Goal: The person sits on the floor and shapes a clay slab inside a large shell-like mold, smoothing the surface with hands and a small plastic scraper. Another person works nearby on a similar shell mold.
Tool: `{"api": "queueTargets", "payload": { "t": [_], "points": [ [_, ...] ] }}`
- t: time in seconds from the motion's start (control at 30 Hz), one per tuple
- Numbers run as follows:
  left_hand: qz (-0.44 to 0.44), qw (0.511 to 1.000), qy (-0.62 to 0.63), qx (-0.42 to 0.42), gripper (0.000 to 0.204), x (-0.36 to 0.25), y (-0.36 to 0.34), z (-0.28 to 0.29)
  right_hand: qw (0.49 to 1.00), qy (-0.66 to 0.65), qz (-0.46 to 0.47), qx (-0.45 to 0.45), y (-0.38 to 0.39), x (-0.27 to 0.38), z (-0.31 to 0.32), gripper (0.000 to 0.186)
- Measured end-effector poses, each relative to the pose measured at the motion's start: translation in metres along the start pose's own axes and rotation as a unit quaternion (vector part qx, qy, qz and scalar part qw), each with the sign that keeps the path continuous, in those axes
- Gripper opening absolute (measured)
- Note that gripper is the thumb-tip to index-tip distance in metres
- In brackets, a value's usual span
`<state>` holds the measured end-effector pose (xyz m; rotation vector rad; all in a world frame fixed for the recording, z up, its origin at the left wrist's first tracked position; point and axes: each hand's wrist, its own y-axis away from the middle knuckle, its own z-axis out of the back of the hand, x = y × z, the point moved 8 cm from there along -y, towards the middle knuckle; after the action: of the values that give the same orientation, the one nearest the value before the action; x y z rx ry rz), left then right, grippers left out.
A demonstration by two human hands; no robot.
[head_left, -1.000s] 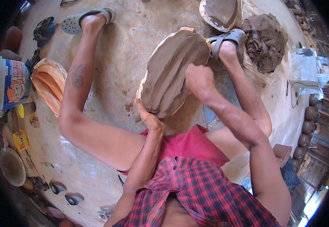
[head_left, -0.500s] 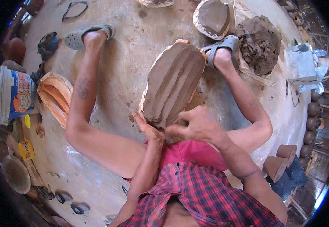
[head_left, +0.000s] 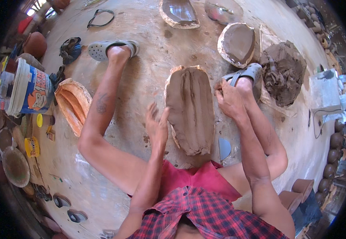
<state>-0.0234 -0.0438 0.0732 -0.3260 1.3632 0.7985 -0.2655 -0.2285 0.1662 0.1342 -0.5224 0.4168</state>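
Note:
Between my legs lies a long oval mould [head_left: 169,81] with a pale, rough rim, filled with grey-brown clay [head_left: 191,111] that has lengthwise ridges and grooves. At the clay's left edge my left hand [head_left: 157,124] is open, fingers apart and slightly blurred, with nothing in it. My right hand [head_left: 229,99] is off the mould's right side, close to my right clog [head_left: 247,73]. Its fingers are bent and drawn together; whatever they may hold is hidden. On the floor near the mould's lower right lies a blue half-round scraper [head_left: 224,148].
A large lump of wet clay [head_left: 282,75] sits on a sheet beyond my right foot. Other clay-lined moulds [head_left: 236,44] lie farther off. An orange-brown hollow mould [head_left: 73,104] and a bucket [head_left: 32,87] stand left; brown pots [head_left: 301,187] are at lower right.
The filled mould has swung from slanting to nearly straight. Both hands have left its near end: the left rose along its left side, the right moved outward and away. The blue scraper now shows.

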Motion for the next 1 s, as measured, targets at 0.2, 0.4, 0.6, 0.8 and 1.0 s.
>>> {"api": "queueTargets", "payload": {
  "t": [0.2,0.4,0.6,0.8,1.0],
  "points": [
    [-0.331,0.9,-0.204,0.197,0.085,-0.103,-0.101,-0.095,0.996,-0.081,-0.001,-0.04,0.005,0.009,-0.009,0.022],
    [-0.222,0.898,-0.207,0.317,0.062,-0.088,-0.143,-0.129,0.991,-0.127,-0.05,0.005,0.072,-0.004,-0.015,0.021],
    [-0.218,0.91,-0.194,0.294,0.05,-0.09,-0.142,-0.128,0.986,-0.152,-0.067,0.022,0.111,-0.009,-0.023,0.02],
    [-0.184,0.925,-0.226,0.244,0.043,-0.095,-0.136,-0.129,0.981,-0.188,-0.054,-0.006,0.115,-0.007,-0.012,0.019],
    [-0.259,0.861,-0.386,0.205,0.049,-0.116,-0.133,-0.136,0.978,-0.196,-0.059,-0.038,0.123,-0.022,0.004,0.019]
  ]
}}
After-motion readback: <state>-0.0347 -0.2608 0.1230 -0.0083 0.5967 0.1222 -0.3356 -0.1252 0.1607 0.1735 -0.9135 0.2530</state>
